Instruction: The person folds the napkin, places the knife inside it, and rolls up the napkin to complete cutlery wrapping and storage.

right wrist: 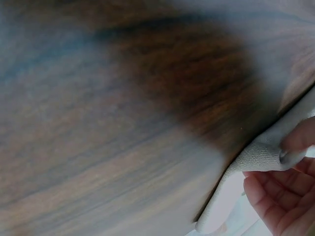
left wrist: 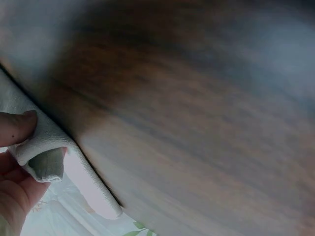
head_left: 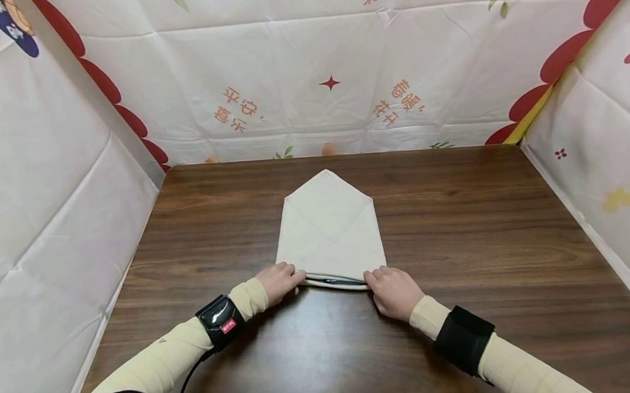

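An off-white folded cloth lies on the brown wooden table, its pointed end toward the back wall. My left hand pinches its near left corner, and my right hand pinches the near right corner. Between the hands the near edge gapes slightly, showing a dark strip whose kind I cannot tell. In the left wrist view, thumb and fingers hold a rolled layer of the cloth. The right wrist view has the thumb above the cloth's folded edge and curled fingers beneath.
The wooden table extends on both sides of the cloth. White printed sheets hang as a back wall, a left wall and a right wall. A black cable runs from the left wrist strap.
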`<move>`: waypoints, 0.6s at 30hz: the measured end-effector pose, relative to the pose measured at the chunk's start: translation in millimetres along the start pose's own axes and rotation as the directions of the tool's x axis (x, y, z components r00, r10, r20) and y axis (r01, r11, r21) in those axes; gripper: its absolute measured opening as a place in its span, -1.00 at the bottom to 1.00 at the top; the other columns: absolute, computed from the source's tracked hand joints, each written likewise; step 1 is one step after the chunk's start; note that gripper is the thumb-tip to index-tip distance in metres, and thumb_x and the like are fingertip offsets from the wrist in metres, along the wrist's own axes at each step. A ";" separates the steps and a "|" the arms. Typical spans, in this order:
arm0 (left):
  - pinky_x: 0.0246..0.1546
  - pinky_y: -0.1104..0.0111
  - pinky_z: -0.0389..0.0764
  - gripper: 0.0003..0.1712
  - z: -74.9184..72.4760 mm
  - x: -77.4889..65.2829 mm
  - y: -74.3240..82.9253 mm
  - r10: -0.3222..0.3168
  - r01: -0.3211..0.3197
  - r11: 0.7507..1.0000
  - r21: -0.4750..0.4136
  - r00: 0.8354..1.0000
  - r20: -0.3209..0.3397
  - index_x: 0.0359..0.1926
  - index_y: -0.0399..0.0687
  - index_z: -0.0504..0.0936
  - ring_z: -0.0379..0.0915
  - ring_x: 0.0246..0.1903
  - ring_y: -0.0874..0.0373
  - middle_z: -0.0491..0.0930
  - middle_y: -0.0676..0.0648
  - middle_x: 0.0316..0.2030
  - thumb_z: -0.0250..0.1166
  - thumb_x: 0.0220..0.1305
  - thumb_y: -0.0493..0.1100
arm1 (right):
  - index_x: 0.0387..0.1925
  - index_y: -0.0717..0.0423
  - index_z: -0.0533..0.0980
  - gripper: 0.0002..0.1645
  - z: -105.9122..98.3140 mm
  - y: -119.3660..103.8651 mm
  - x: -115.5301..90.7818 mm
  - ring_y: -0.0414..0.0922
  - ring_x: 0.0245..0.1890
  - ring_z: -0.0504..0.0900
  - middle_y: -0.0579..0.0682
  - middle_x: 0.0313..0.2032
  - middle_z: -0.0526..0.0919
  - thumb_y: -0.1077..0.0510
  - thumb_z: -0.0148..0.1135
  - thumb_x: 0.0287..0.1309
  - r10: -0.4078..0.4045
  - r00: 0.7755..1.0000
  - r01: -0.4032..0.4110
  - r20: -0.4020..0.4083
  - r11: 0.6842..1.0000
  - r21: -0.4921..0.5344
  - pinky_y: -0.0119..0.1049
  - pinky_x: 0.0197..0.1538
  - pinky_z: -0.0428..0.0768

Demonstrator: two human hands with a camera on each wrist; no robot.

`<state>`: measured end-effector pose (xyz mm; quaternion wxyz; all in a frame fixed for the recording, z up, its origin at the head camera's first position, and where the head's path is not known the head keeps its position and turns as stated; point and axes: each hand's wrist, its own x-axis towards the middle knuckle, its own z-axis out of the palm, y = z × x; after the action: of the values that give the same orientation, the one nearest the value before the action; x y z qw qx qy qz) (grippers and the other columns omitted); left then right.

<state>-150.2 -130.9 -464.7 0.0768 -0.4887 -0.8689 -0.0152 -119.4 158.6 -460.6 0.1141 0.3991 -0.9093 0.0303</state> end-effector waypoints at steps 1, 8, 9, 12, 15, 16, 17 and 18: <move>-0.53 0.33 0.49 -0.62 -1.5 0.7 -0.5 -0.019 0.020 0.999 -0.036 1.000 0.021 -0.24 -0.13 0.35 0.42 -0.53 0.06 0.41 -0.06 -0.54 0.35 -0.06 -0.28 | -0.50 0.17 0.37 -0.79 0.0 0.3 0.2 -0.07 -0.62 0.43 -0.03 -0.66 0.40 0.31 0.23 -0.26 0.000 1.000 0.000 -0.003 1.000 0.001 -0.23 -0.56 0.42; -0.38 0.25 0.52 -0.35 -8.3 6.5 -5.1 -0.098 0.116 0.977 -0.176 0.989 0.109 -0.03 -0.26 0.25 0.49 -0.47 -0.02 0.49 -0.12 -0.53 0.33 -0.21 -0.47 | -0.60 0.16 0.38 -0.81 3.1 0.8 -2.0 -0.07 -0.61 0.44 -0.01 -0.65 0.42 0.41 0.22 -0.21 0.046 0.998 -0.047 -0.052 0.999 -0.015 -0.26 -0.57 0.45; -0.38 0.25 0.52 -0.38 -8.8 7.1 -5.8 -0.097 0.117 0.976 -0.185 0.989 0.114 -0.07 -0.27 0.27 0.50 -0.47 -0.02 0.49 -0.11 -0.54 0.31 -0.23 -0.50 | -0.61 0.15 0.39 -0.81 3.1 0.7 -2.5 -0.08 -0.61 0.43 -0.01 -0.65 0.42 0.41 0.22 -0.20 0.057 0.997 -0.057 -0.052 0.998 -0.006 -0.26 -0.57 0.46; -0.42 0.25 0.52 -0.55 -9.7 8.0 -9.0 -0.086 0.108 0.974 -0.201 0.990 0.115 -0.27 -0.22 0.36 0.50 -0.49 0.00 0.47 -0.07 -0.55 0.28 -0.27 -0.52 | -0.60 0.15 0.40 -0.80 0.6 1.8 -1.9 -0.07 -0.58 0.46 -0.01 -0.63 0.43 0.45 0.20 -0.25 0.084 0.996 -0.083 -0.022 0.995 0.053 -0.25 -0.55 0.48; -0.47 0.27 0.51 -0.68 -9.9 8.7 -13.5 -0.073 0.095 0.972 -0.216 0.991 0.110 -0.46 -0.16 0.38 0.49 -0.51 0.04 0.44 -0.03 -0.56 0.27 -0.27 -0.51 | -0.60 0.14 0.38 -0.75 -3.9 5.1 1.6 -0.06 -0.55 0.48 -0.02 -0.63 0.44 0.51 0.16 -0.31 0.105 0.994 -0.110 0.044 0.986 0.127 -0.22 -0.51 0.48; -0.49 0.28 0.50 -0.70 -9.6 8.7 -15.3 -0.071 0.093 0.971 -0.222 0.992 0.105 -0.49 -0.14 0.39 0.48 -0.51 0.05 0.43 -0.02 -0.57 0.26 -0.26 -0.50 | -0.60 0.15 0.37 -0.73 -5.4 7.0 3.6 -0.05 -0.55 0.49 -0.02 -0.63 0.45 0.53 0.15 -0.34 0.106 0.992 -0.114 0.066 0.982 0.147 -0.20 -0.50 0.48; -0.50 0.29 0.49 -0.71 -9.3 8.6 -17.0 -0.069 0.090 0.970 -0.227 0.993 0.100 -0.51 -0.13 0.39 0.47 -0.53 0.05 0.42 -0.02 -0.58 0.25 -0.24 -0.50 | -0.60 0.14 0.36 -0.72 -6.3 8.8 5.6 -0.04 -0.54 0.50 -0.02 -0.62 0.45 0.54 0.13 -0.35 0.108 0.990 -0.122 0.092 0.979 0.165 -0.19 -0.49 0.48; -0.51 0.30 0.49 -0.73 -9.0 8.5 -18.7 -0.069 0.090 0.967 -0.237 0.993 0.095 -0.53 -0.12 0.39 0.47 -0.53 0.05 0.41 -0.02 -0.58 0.25 -0.22 -0.49 | -0.59 0.14 0.35 -0.71 -7.1 10.6 7.6 -0.04 -0.54 0.50 -0.02 -0.62 0.46 0.54 0.12 -0.35 0.112 0.987 -0.132 0.118 0.974 0.181 -0.18 -0.49 0.48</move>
<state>-169.3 -134.4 -453.7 -0.0212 -0.4593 -0.8820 -0.1028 -130.9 161.4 -451.5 0.0249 0.3524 -0.9300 0.1019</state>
